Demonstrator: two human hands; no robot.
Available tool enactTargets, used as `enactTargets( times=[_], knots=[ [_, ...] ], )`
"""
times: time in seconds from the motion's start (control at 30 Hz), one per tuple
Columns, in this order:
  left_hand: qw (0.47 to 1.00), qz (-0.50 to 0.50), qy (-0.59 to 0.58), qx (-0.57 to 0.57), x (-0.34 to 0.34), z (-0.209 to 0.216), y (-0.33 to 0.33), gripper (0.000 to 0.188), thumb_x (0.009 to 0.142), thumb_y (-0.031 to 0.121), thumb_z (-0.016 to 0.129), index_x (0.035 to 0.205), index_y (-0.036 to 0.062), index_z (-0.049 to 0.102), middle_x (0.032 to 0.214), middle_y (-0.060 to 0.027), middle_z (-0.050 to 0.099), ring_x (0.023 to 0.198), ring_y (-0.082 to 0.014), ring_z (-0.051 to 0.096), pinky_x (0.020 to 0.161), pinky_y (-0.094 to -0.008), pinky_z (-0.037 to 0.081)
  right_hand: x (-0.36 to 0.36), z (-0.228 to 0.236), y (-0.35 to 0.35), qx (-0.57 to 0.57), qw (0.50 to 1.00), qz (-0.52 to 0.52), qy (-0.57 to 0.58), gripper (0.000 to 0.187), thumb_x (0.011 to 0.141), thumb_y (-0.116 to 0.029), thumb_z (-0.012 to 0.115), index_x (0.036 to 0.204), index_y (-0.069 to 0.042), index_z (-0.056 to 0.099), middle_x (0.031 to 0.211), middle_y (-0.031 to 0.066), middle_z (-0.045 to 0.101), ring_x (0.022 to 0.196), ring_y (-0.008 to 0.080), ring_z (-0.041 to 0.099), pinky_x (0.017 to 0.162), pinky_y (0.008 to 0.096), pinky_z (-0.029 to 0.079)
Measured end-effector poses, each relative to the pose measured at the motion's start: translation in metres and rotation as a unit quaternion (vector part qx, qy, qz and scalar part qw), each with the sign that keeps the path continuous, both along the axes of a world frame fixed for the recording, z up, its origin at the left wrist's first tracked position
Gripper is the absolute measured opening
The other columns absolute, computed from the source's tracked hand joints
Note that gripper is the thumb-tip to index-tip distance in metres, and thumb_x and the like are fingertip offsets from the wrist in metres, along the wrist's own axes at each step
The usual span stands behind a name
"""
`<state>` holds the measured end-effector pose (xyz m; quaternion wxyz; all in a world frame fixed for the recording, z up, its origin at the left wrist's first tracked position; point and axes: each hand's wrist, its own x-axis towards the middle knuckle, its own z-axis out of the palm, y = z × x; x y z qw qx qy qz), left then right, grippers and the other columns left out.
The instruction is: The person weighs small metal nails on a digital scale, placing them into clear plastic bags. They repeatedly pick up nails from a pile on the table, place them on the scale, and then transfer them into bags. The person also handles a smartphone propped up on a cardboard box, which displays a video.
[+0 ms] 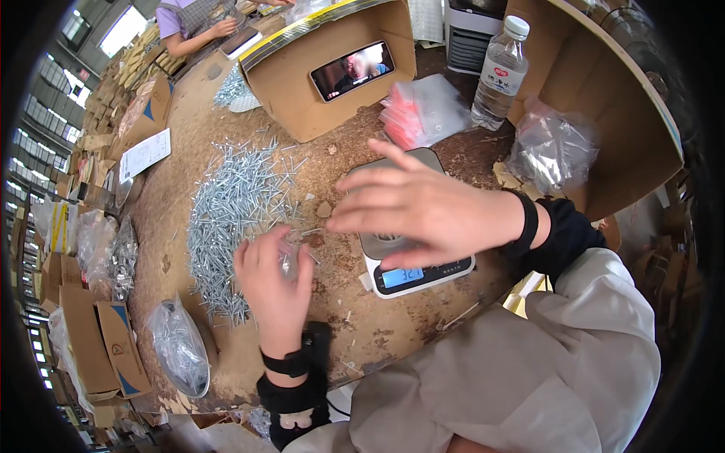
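Note:
My left hand (273,283) is at the right edge of a big pile of silver screws (234,219). Its fingers curl around something clear, which looks like a small plastic bag (287,260); the hand hides most of it. Over a white kitchen scale (445,273) hovers my right hand (423,208), fingers spread and slightly blurred, with nothing seen in it. The scale has a metal pan and a lit blue display (402,277). My right hand covers much of the pan; a little metal shows below the palm, too hidden to name.
A phone (353,70) leans inside an open cardboard box (302,113) beyond the scale. Red-and-clear plastic bags (423,112), a water bottle (501,74) and a crumpled clear bag (553,151) stand at the right. A bowl of bags (180,347) sits near left. Another person's hand (223,28) is far off.

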<state>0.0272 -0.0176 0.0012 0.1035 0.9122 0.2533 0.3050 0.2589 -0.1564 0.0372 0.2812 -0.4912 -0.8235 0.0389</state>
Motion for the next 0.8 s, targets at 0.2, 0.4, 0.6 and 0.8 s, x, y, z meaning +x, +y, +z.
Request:
enactTargets(
  times=[0.2, 0.4, 0.6, 0.8],
  knots=[
    [0.973, -0.027, 0.229, -0.008, 0.002, -0.007, 0.025, 0.030, 0.074, 0.010, 0.079, 0.101, 0.0077, 0.065, 0.081, -0.0078, 0.064, 0.079, -0.0291, 0.064, 0.082, -0.0427, 0.044, 0.029, -0.029, -0.010, -0.042, 0.998, -0.031, 0.030, 0.070, 0.079, -0.028, 0.076, 0.141, -0.010, 0.050, 0.130, 0.0125, 0.056, 0.128, 0.0310, 0.051, 0.117, 0.0621, 0.020],
    [0.973, -0.052, 0.223, -0.019, 0.004, -0.017, 0.028, 0.021, 0.075, 0.006, 0.076, 0.092, 0.0076, 0.064, 0.084, -0.0071, 0.064, 0.080, -0.0283, 0.064, 0.078, -0.0406, 0.044, 0.022, -0.037, -0.008, -0.112, 0.993, -0.043, -0.009, 0.076, 0.075, -0.019, 0.079, 0.143, -0.012, 0.047, 0.135, 0.0092, 0.054, 0.130, 0.0290, 0.050, 0.118, 0.0625, 0.019],
    [0.976, -0.116, 0.186, -0.019, 0.015, -0.012, 0.018, 0.015, 0.076, 0.007, 0.074, 0.086, 0.0064, 0.063, 0.084, -0.0078, 0.063, 0.080, -0.0301, 0.061, 0.076, -0.0404, 0.042, 0.022, -0.035, -0.009, -0.078, 0.995, -0.069, 0.004, 0.077, 0.073, -0.016, 0.079, 0.143, -0.011, 0.047, 0.118, 0.0096, 0.061, 0.116, 0.0298, 0.059, 0.112, 0.0573, 0.032],
    [0.975, -0.121, 0.185, -0.013, 0.011, -0.018, 0.019, 0.012, 0.080, 0.006, 0.071, 0.088, 0.0060, 0.062, 0.088, -0.0089, 0.063, 0.078, -0.0325, 0.059, 0.076, -0.0401, 0.041, 0.039, -0.012, -0.012, 0.041, 0.980, -0.109, 0.158, 0.084, 0.069, -0.014, 0.078, 0.145, -0.008, 0.044, 0.116, 0.0145, 0.065, 0.103, 0.0320, 0.066, 0.084, 0.0389, 0.055]
  ],
)
